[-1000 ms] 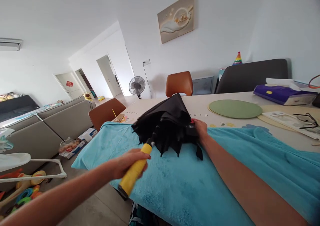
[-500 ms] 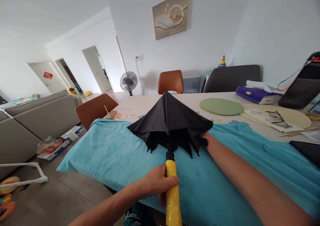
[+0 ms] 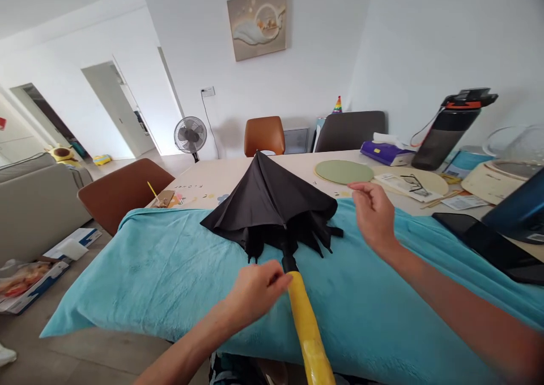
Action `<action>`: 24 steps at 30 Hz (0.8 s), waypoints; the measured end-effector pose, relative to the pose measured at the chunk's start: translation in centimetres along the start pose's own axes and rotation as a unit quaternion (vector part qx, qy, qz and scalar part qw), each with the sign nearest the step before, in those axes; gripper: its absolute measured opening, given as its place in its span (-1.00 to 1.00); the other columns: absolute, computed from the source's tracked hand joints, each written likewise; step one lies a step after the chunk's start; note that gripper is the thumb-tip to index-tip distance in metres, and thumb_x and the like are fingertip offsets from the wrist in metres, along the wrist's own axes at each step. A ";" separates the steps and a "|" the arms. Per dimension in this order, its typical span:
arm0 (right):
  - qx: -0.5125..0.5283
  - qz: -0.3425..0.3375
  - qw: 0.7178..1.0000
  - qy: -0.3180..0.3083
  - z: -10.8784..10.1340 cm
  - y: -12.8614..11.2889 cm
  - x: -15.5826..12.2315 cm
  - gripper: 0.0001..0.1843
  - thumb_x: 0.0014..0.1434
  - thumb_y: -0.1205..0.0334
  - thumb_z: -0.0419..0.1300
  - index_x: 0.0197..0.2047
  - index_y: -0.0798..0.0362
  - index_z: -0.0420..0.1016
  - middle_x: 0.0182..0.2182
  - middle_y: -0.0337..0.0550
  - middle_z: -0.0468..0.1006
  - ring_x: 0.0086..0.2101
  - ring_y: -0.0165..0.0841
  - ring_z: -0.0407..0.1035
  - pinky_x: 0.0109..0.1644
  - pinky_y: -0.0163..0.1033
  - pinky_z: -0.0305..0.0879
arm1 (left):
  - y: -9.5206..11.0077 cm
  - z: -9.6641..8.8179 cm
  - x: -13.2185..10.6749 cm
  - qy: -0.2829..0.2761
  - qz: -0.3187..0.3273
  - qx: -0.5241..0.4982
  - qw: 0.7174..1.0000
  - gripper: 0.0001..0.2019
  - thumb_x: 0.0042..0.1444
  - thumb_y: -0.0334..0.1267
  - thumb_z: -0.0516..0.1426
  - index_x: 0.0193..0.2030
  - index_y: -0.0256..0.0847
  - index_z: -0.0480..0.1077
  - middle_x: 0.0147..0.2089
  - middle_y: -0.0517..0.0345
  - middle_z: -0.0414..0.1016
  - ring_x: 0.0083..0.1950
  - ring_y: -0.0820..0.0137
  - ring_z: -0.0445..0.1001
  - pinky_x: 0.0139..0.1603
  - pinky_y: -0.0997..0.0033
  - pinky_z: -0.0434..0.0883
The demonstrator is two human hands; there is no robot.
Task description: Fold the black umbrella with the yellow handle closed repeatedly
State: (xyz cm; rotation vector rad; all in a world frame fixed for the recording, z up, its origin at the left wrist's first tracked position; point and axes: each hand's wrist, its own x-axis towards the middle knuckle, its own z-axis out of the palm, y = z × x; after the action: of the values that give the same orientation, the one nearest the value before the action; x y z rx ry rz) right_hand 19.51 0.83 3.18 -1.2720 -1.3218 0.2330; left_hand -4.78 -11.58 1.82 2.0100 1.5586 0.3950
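Ahead of the nearer left grip (image 3: pixel 257 291), curled at the yellow handle (image 3: pixel 306 322), clamped or not I cannot tell, the black umbrella (image 3: pixel 270 198) points away, slightly left, with the right grip (image 3: pixel 374 215) loosely curled, empty and apart.

Soft light fills the room, leaving a faint shadow on the wall (image 3: pixel 323 39) beside the orange chair (image 3: pixel 264 135). The handle (image 3: pixel 313 348) glints. Wide-angle distortion stretches the edges.

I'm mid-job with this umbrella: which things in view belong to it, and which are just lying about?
In the job: black umbrella, its yellow handle, the turquoise cloth underneath.

Just lying about: green mat, purple tissue box, dark bottle, black flat device.
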 end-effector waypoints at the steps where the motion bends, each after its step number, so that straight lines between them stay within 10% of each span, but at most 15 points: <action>1: 0.006 -0.034 0.999 -0.029 -0.4 -0.9 -1.4 -0.80 0.11 0.22 -0.01 -0.25 0.05 0.38 -0.24 -0.09 0.46 -0.23 -0.30 0.33 -0.14 -0.18 0.24 | -0.2 -0.6 0.3 0.056 -0.012 0.005 0.998 -0.67 0.14 0.02 -0.12 -0.35 -0.12 0.31 -0.49 0.17 0.37 -0.48 0.44 0.30 -0.46 0.44 0.18; 5: 0.086 0.061 0.950 -0.293 0.4 -3.2 -6.3 -0.84 0.10 0.22 -0.02 -0.33 0.01 0.36 -0.43 -0.18 0.47 -0.41 -0.36 0.38 -0.38 -0.28 0.32 | -1.3 -3.2 2.9 0.276 0.071 0.070 0.956 -0.67 0.13 -0.13 -0.03 0.04 -0.13 0.20 -0.06 0.04 0.39 -0.02 0.32 0.32 -0.06 0.32 0.28; 7: 0.074 0.103 0.936 -0.330 1.4 -3.8 -7.5 -0.84 0.08 0.25 -0.03 -0.33 0.00 0.35 -0.44 -0.21 0.47 -0.45 -0.38 0.38 -0.46 -0.33 0.30 | -1.8 -3.9 4.7 0.307 0.164 0.108 0.931 -0.58 0.11 -0.24 0.00 0.14 -0.12 0.12 0.13 0.04 0.26 0.18 0.29 0.16 0.13 0.24 0.19; 12: 0.001 0.092 0.944 -0.317 1.6 -4.6 -8.3 -0.91 0.03 0.25 0.04 -0.41 -0.01 0.36 -0.55 -0.26 0.42 -0.56 -0.43 0.32 -0.60 -0.40 0.18 | -2.9 -2.9 8.2 0.239 0.279 0.152 0.918 -0.59 0.15 -0.30 -0.04 0.16 -0.07 0.16 0.21 0.14 0.19 0.28 0.29 0.03 0.22 0.19 0.12; 24: 0.146 0.354 0.808 -0.448 2.0 -3.9 -9.0 -0.75 0.11 0.07 0.06 -0.38 0.11 0.27 -0.45 -0.13 0.44 -0.51 -0.35 0.42 -0.60 -0.32 0.35 | -5.3 -0.8 8.9 0.146 0.294 0.152 0.932 -0.61 0.06 -0.40 0.02 0.06 -0.08 0.27 0.14 0.13 0.25 0.17 0.31 0.16 0.17 0.23 0.18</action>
State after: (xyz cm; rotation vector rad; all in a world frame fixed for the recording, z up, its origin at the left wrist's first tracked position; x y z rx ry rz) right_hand 13.00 -6.25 0.51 -1.3784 -1.4012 1.6772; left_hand -6.90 -2.04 -1.62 2.7653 1.1929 0.7485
